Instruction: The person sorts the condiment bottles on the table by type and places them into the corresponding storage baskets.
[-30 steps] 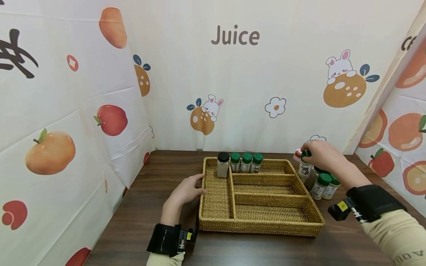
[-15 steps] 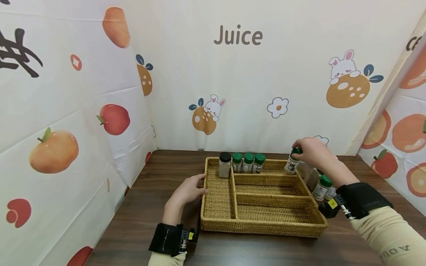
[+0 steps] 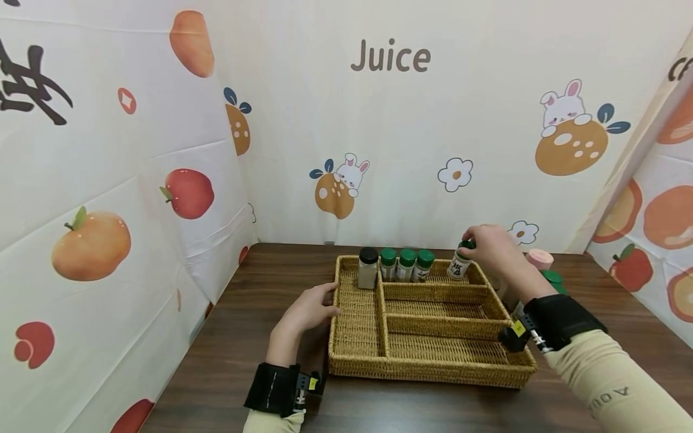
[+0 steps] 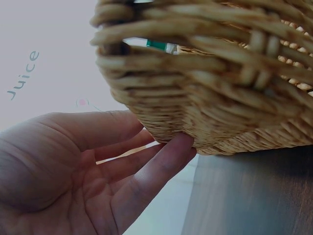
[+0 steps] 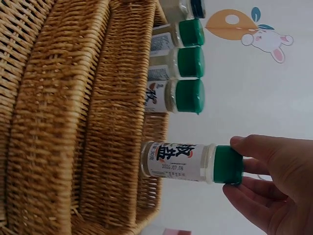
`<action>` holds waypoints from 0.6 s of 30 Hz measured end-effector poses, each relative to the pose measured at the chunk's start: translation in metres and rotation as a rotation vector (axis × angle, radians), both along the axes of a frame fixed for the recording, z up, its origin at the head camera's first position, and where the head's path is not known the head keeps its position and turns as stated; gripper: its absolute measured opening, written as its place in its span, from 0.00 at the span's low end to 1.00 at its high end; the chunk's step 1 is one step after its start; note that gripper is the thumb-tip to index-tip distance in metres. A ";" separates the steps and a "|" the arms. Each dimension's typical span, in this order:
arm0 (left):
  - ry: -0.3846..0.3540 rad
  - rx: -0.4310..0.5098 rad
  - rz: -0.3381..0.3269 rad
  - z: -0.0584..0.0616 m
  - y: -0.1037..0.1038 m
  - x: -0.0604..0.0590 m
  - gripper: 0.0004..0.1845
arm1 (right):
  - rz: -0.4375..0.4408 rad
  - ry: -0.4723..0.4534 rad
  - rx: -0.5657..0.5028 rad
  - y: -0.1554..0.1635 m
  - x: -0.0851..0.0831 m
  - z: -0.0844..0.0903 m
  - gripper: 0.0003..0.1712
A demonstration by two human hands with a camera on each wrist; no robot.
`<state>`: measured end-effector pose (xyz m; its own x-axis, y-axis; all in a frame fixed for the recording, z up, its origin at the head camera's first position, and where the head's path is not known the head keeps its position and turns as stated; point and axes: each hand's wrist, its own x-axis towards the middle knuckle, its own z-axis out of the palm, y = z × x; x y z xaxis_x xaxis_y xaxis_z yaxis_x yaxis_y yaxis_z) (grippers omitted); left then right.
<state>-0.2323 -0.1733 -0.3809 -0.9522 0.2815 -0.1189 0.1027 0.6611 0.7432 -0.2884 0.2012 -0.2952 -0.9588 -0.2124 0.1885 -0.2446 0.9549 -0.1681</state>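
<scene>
A wicker basket [image 3: 428, 368] with several compartments stands on the dark wooden table. My right hand [image 3: 491, 248] pinches the green cap of a seasoning jar [image 3: 458, 266] between thumb and fingers. That jar, slightly tilted, has its base down in the back compartment, right of three green-capped jars [image 3: 406, 268]. In the right wrist view its white label [image 5: 178, 159] faces the camera. My left hand [image 3: 305, 310] touches the outside of the basket's left wall with extended fingers; in the left wrist view its fingertips [image 4: 182, 142] lie against the weave. A black-capped jar [image 3: 367, 270] stands in the left compartment.
Right of the basket, partly behind my right forearm, are a pink-lidded container [image 3: 539, 259] and a green-capped jar [image 3: 553, 280]. A printed cloth [image 3: 400, 120] hangs behind the table, with more at both sides. Woven dividers [image 3: 438, 322] separate the compartments.
My right hand has carried the seasoning jar leftward from the group beside the basket and lowered it into the back compartment. My left hand stays at the basket's left wall.
</scene>
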 end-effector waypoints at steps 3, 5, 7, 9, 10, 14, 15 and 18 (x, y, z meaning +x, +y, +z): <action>-0.001 0.002 0.005 0.000 0.000 0.000 0.33 | 0.003 0.015 -0.016 -0.005 -0.002 -0.005 0.18; -0.005 0.008 0.007 0.000 0.000 0.000 0.33 | -0.006 0.018 -0.027 -0.008 -0.004 -0.008 0.18; -0.008 0.011 0.009 0.000 0.000 0.000 0.33 | -0.018 0.019 -0.040 -0.010 -0.005 -0.011 0.18; -0.013 0.017 0.012 0.000 0.000 0.000 0.33 | -0.033 0.016 -0.053 -0.013 -0.007 -0.014 0.18; -0.013 0.018 0.012 0.000 0.000 0.000 0.33 | -0.041 0.012 -0.061 -0.014 -0.008 -0.016 0.18; -0.015 0.019 0.013 0.001 0.000 0.001 0.33 | -0.064 -0.011 -0.099 -0.021 -0.012 -0.022 0.19; -0.016 0.019 0.011 0.001 0.000 0.001 0.33 | -0.068 -0.018 -0.106 -0.022 -0.012 -0.024 0.19; -0.021 0.024 0.009 0.001 0.000 0.001 0.33 | -0.082 -0.022 -0.115 -0.027 -0.013 -0.028 0.20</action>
<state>-0.2316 -0.1736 -0.3798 -0.9521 0.2757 -0.1322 0.0809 0.6442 0.7606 -0.3016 0.1747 -0.3234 -0.9763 -0.1113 0.1857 -0.1615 0.9456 -0.2824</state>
